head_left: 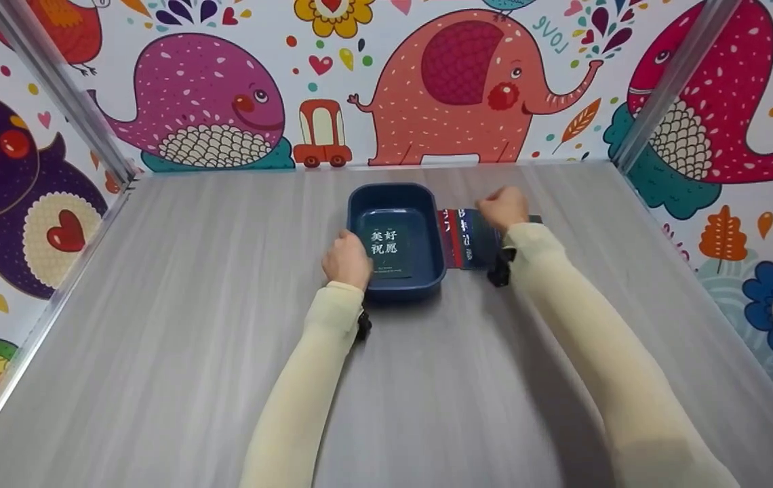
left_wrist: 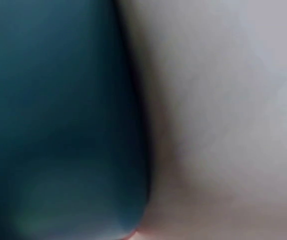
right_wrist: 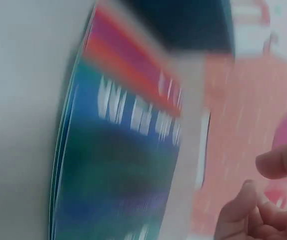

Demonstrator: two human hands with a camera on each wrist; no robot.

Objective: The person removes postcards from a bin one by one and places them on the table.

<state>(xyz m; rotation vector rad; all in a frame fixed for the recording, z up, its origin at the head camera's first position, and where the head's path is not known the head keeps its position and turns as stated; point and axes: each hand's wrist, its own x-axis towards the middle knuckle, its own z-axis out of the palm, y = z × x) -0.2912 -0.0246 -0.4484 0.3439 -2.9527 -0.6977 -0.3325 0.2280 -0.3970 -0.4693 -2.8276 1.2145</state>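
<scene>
A dark blue plastic basin (head_left: 441, 271) stands on the table, with a dark green card (head_left: 393, 261) bearing white Chinese characters lying inside. At the basin's left rim, my left hand (head_left: 348, 261) grips the edge with curled fingers. The left wrist view shows only the basin's blurred side (left_wrist: 58, 110). To the right of the basin lies a small stack of printed cards (right_wrist: 118, 150), green and blue with a red band. Over its far part is my right hand (head_left: 505, 207); in the right wrist view its thumb and fingers (right_wrist: 238, 202) are bent, apart and hold nothing.
The grey wood-grain table (head_left: 190, 325) surrounds the basin. Behind it rises a wall (head_left: 332, 68) with cartoon animals, and metal posts (head_left: 671, 81) mark the corners. Black wrist straps (head_left: 500, 268) sit on both sleeves.
</scene>
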